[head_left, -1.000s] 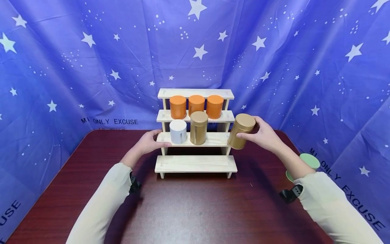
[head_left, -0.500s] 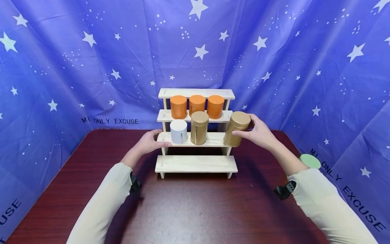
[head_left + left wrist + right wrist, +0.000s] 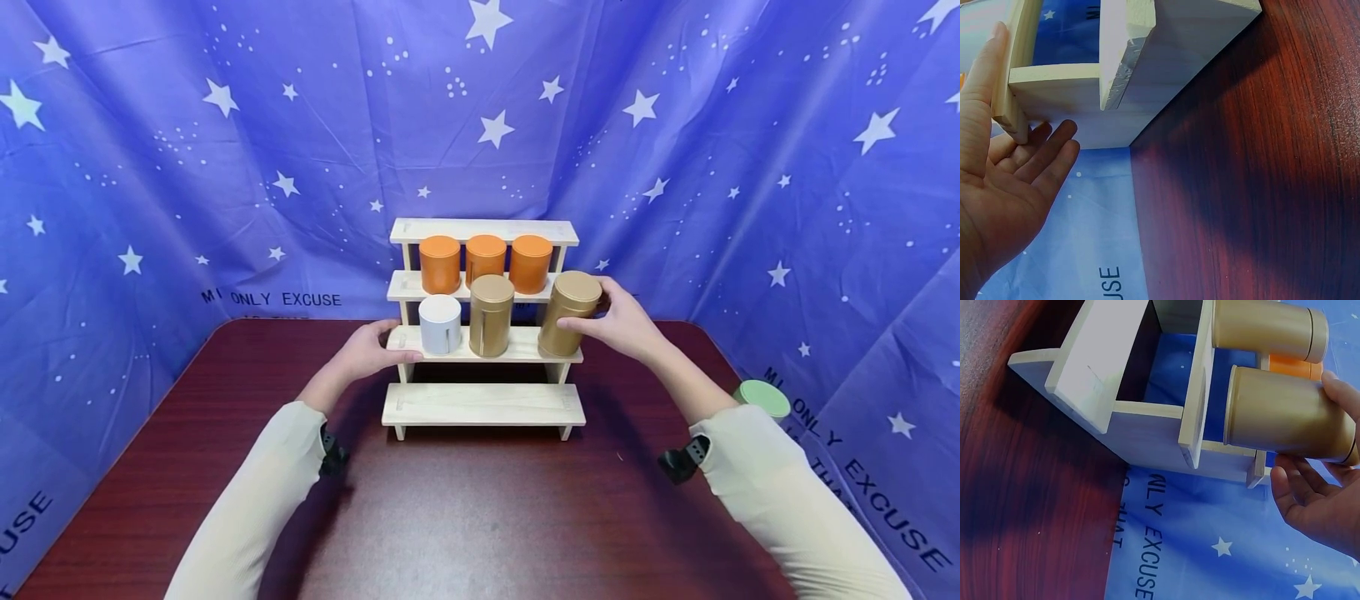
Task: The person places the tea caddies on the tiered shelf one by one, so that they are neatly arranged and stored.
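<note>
A gold tin (image 3: 567,321) is in my right hand (image 3: 621,321), thumb in front and fingers behind. It tilts slightly at the right end of the third tier down of a wooden step rack (image 3: 483,404); in the right wrist view a narrow gap shows between the tin's base (image 3: 1230,406) and the tier. My left hand (image 3: 367,350) grips that tier's left end, thumb (image 3: 988,62) along its front and fingers (image 3: 1054,150) behind. On the same tier stand a white tin (image 3: 440,325) and another gold tin (image 3: 491,317), both upright.
Three orange tins (image 3: 484,260) stand on the tier above. The top tier (image 3: 483,229) and bottom tier show bare wood. A green tin (image 3: 763,398) is partly hidden behind the right forearm on the dark red table (image 3: 480,517). A blue star-printed curtain (image 3: 300,125) hangs behind.
My right hand has carried the gold tin leftward, from beyond the rack's right end to over the third tier. The tin leans less now. My left hand has stayed on the rack.
</note>
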`<state>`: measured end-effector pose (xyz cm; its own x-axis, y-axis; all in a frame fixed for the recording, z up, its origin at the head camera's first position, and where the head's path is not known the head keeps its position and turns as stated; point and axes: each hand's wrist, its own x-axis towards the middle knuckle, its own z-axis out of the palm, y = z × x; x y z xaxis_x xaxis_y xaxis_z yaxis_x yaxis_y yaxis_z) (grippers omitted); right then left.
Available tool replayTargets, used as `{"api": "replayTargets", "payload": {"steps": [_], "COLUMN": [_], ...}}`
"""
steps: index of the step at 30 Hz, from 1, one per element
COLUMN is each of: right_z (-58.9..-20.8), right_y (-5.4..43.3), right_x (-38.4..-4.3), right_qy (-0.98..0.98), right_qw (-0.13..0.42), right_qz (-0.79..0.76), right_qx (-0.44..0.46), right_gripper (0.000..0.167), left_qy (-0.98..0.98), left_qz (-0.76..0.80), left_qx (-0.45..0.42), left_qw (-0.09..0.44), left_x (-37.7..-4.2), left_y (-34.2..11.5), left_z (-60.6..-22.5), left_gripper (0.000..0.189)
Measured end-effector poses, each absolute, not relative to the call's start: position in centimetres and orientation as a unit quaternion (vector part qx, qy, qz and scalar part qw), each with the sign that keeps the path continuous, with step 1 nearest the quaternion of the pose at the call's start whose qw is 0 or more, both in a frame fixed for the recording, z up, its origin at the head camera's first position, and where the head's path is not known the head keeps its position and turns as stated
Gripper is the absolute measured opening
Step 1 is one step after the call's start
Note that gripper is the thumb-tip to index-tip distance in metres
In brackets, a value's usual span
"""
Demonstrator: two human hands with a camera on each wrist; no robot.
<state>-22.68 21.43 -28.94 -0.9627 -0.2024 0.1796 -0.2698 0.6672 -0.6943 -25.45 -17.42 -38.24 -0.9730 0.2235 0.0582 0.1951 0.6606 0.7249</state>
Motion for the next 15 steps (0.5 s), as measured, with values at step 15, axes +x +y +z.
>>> {"api": "replayTargets", "payload": {"steps": [15], "right_z": [-29.3], "right_y": [20.0], "right_x": [-23.6], "right_qy": [-0.909], "right_qw": [0.033], "right_qz": [0.391], "right_qx": [0.139], "right_gripper": [0.082], "left_qy": [0.914], "left_qz": [0.393], "left_qx": [0.102], "left_qw": [0.029], "left_x": [-25.3], "left_y": [-17.3], "left_z": [-37.9], "left_gripper": [0.091]}}
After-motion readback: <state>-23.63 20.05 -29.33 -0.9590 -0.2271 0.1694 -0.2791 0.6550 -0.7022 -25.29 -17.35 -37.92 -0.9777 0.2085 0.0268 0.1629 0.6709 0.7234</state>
